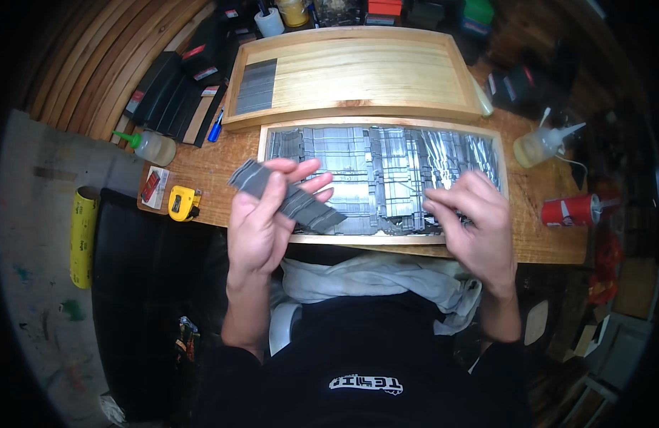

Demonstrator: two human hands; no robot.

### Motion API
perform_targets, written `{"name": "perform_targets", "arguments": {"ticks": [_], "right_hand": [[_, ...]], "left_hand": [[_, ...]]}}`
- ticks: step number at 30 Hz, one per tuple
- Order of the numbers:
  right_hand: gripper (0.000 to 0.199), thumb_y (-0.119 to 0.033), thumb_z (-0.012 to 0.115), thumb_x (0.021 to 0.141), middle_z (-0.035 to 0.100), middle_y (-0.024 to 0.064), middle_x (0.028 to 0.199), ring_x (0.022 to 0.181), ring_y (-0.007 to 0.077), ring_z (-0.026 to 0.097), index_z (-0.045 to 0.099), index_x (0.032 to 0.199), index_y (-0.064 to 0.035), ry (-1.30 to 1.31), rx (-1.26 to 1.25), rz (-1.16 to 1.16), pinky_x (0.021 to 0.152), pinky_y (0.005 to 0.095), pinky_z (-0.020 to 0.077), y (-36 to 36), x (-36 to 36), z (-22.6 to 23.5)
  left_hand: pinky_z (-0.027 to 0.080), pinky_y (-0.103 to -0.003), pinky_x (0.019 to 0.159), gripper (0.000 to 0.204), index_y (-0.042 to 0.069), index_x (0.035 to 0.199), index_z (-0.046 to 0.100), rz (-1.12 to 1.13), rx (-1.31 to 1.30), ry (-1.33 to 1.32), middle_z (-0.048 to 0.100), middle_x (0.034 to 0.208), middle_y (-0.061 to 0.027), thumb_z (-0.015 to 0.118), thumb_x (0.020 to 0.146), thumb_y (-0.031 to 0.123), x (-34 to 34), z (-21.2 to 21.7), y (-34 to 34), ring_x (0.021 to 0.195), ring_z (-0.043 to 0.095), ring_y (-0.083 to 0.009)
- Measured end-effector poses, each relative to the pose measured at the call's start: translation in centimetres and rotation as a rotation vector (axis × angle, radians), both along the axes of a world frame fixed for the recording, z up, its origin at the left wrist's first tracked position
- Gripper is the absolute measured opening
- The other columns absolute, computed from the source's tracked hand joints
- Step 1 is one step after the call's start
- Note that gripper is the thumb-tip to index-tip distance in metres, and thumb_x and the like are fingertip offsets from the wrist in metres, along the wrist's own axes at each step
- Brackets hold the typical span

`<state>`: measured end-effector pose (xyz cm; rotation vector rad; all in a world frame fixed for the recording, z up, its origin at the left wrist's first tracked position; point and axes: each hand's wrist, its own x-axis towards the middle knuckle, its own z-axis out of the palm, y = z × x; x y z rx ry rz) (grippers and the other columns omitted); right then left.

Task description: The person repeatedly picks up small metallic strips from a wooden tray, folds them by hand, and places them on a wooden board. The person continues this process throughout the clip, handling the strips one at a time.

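My left hand (262, 217) holds a bundle of thin dark grey strips (290, 200), with the thumb pressed on top and the other fingers spread beneath. My right hand (476, 221) is pinched, thumb against forefinger, over the right part of a shallow wooden tray (386, 240). What sits between those fingertips is too small to make out. Many grey and silvery strips (336, 171) lie in rows in this tray; some at the right look loose and shiny. Behind it, a larger wooden tray (358, 114) has a block of flat grey strips (257, 87) laid along its left end.
On the bench's left are a green-tipped glue bottle (155, 148), a yellow tape measure (183, 203), a blue pen (216, 127) and black boxes (162, 96). To the right stand a white-tipped bottle (540, 148) and a red can (568, 212). A pale cloth (372, 278) lies over my lap.
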<state>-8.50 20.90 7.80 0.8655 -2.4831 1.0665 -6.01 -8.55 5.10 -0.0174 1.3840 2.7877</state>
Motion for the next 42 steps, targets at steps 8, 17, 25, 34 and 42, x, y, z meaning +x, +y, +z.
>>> {"name": "perform_targets", "arguments": {"ticks": [8, 17, 25, 34, 42], "right_hand": [[0.016, 0.003, 0.086, 0.081, 0.067, 0.0085, 0.077, 0.063, 0.0172, 0.063, 0.078, 0.094, 0.0006, -0.359, -0.404, 0.003, 0.056, 0.0303, 0.0472, -4.2, 9.9, -5.0], [0.022, 0.003, 0.084, 0.084, 0.071, 0.0082, 0.088, 0.076, 0.0167, 0.07, 0.076, 0.104, 0.0013, -0.74, -0.384, 0.012, 0.069, 0.0278, 0.056, -1.3, 13.8, -7.0], [0.026, 0.002, 0.079, 0.089, 0.079, 0.0137, 0.099, 0.088, 0.0217, 0.079, 0.078, 0.114, -0.0018, -0.952, -0.378, 0.288, 0.079, 0.0304, 0.063, 4.2, 18.3, -10.0], [0.029, 0.001, 0.085, 0.085, 0.081, 0.0163, 0.104, 0.091, 0.0226, 0.08, 0.079, 0.113, 0.0009, -0.703, -0.585, 0.086, 0.077, 0.0289, 0.0647, 1.6, 21.7, -13.3], [0.024, -0.001, 0.085, 0.086, 0.081, 0.0148, 0.101, 0.088, 0.0213, 0.08, 0.079, 0.109, 0.0031, -0.711, -0.67, 0.012, 0.077, 0.0295, 0.0651, -0.1, 20.9, -12.8]], "left_hand": [[0.048, -0.052, 0.117, 0.034, -0.006, 0.14, 0.053, -0.198, 0.23, -0.216, 0.061, 0.142, -0.0288, 0.05, 0.113, 0.014, 10.2, -4.0, 5.9, 0.135, 0.06, -0.0413], [0.052, -0.051, 0.114, 0.03, -0.002, 0.137, 0.056, -0.307, 0.159, -0.398, 0.065, 0.137, -0.0274, 0.052, 0.113, 0.016, 11.6, -7.0, 8.2, 0.131, 0.063, -0.0385], [0.054, -0.055, 0.112, 0.028, 0.0, 0.134, 0.056, -0.666, 0.362, -0.671, 0.066, 0.133, -0.0257, 0.06, 0.108, 0.011, 9.2, -7.7, 10.1, 0.13, 0.064, -0.0422], [0.055, -0.059, 0.109, 0.037, 0.001, 0.142, 0.053, -0.889, 0.322, -0.724, 0.061, 0.139, -0.0249, 0.059, 0.109, 0.017, 7.4, -9.1, 12.2, 0.131, 0.062, -0.0421], [0.054, -0.059, 0.11, 0.044, -0.001, 0.15, 0.046, -0.952, 0.269, -0.651, 0.06, 0.14, -0.0264, 0.054, 0.111, 0.017, 5.9, -8.6, 11.7, 0.132, 0.062, -0.0418]]}}
